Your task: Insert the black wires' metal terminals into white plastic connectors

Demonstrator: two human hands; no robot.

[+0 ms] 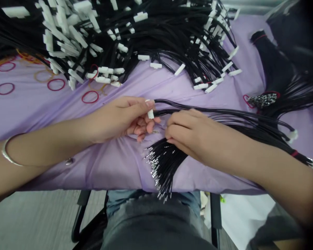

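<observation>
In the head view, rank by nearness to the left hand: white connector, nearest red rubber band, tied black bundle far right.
1. White connector: pinched by left hand.
2. Red rubber band: upper left.
3. Tied black bundle: far right.

- No writing, number, brand or sign can be read anywhere in the frame;
- the white connector (150,114) at the centre, pinched in the left hand (125,119), is too small and blurred for any marking to be made out;
- the connector pile (67,34) across the upper left and top is blurred; no print on it is legible;
- the black wires (167,163) gripped by the right hand (189,133), just right of centre, show no legible print on their sleeves
</observation>
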